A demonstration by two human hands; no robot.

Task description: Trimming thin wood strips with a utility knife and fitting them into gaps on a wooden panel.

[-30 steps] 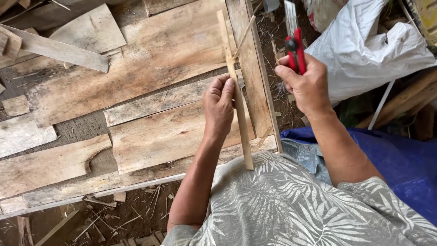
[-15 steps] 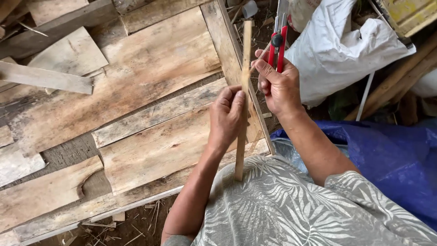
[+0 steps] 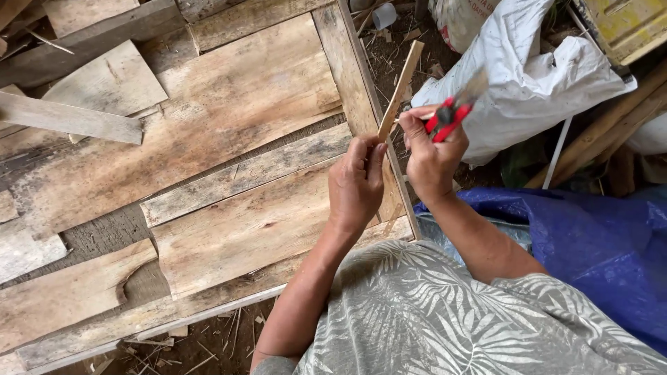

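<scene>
Risk first: slim pale wooden strip (image 3: 399, 89) pinched only at its lower end, most of its length unsupported and slanting up to the right over bare dirt, so liable to flex, twist or snap under sideways pressure from the tool. Red-handled cutting tool with a greyish blade (image 3: 455, 111) (blade blurred, so exact kind and edge direction not clear) close beside the strip and just above the fingers of the other hand; a slip along the wood likely to carry the edge toward those fingertips. Splinters also a fair worry, given rough grain and bare skin. Left hand (image 3: 356, 186) raised over the right edge of the weathered platform of rough grey-brown wooden planks (image 3: 229, 160), wrist bent back, fingers (image 3: 368, 156) pressed together and curled round the strip's lower end, thumb hidden behind. Right hand (image 3: 431, 156) held a little higher and just to the right, near but apart from the left, fist closed round the red handles, knuckles toward the camera, forearm angling down across a crumpled blue plastic sheet (image 3: 597, 243). Crumpled white plastic sack (image 3: 528, 83) lying behind the tool, close enough to snag a wide stroke.
</scene>
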